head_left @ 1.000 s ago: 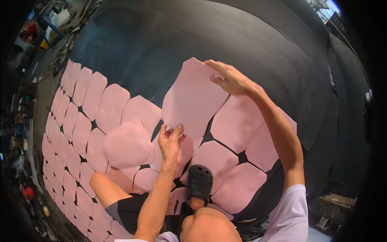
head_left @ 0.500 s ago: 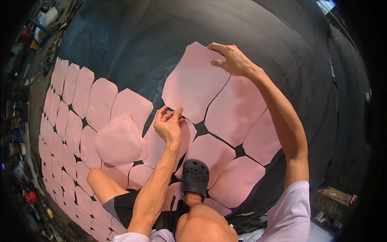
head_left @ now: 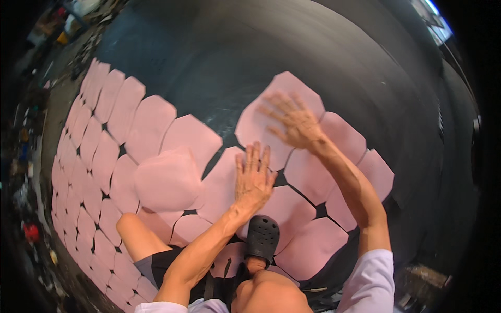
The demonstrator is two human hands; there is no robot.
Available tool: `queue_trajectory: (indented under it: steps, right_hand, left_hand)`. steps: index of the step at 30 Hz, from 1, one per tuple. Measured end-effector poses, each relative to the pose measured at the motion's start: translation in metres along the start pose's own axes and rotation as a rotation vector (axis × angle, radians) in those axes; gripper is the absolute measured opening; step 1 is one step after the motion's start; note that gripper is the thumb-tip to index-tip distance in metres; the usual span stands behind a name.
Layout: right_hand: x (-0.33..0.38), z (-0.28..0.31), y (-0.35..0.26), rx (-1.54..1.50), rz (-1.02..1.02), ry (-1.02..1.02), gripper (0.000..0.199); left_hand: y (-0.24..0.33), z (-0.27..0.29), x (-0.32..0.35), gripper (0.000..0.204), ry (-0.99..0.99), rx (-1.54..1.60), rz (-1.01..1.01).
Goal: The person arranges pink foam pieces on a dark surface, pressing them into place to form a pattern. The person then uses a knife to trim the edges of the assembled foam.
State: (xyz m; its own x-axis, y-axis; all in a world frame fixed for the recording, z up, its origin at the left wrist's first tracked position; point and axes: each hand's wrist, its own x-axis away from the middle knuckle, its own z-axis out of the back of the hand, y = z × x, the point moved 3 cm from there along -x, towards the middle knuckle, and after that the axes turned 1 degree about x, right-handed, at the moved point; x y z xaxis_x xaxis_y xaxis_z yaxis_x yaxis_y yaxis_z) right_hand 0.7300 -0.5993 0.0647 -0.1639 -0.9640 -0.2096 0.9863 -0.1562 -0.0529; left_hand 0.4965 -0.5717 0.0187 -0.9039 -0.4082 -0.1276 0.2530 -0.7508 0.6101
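My right hand (head_left: 296,124), slightly smeared by motion, lies with spread fingers on a thin pink sheet (head_left: 308,99) with cut corners and wavy sides. This sheet rests on the dark surface (head_left: 224,68), at the far end of the laid sheets. My left hand (head_left: 254,180) is flat, fingers stretched out, over a neighbouring pink sheet (head_left: 222,182) just below and left of it. Neither hand grips anything. To the left of my left hand, a loose stack of pink sheets (head_left: 168,181) lies on top of the laid ones.
Rows of similar pink sheets (head_left: 125,177) cover the left side, with small dark gaps between corners. My foot in a black clog (head_left: 262,237) stands among the sheets. Cluttered ground (head_left: 31,208) runs along the far left, with a red object (head_left: 31,232) on it.
Both hands have let go of the pink sheet's edges. It now lies flatter, with my right hand spread on it and my left hand flattened beside it. The view has shifted slightly.
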Motion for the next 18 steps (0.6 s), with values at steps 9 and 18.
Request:
queue_trajectory:
  steps: [9,18]
  right_hand:
    - [0.020,-0.045,-0.112,0.022,-0.545,0.088,0.082]
    - [0.053,-0.041,-0.134,0.065,-0.463,-0.073,0.081]
  left_hand:
    - [-0.206,0.168,0.169,0.085,0.709,-0.299,0.898]
    - [-0.212,0.168,0.191,0.078,0.780,-0.041,1.080]
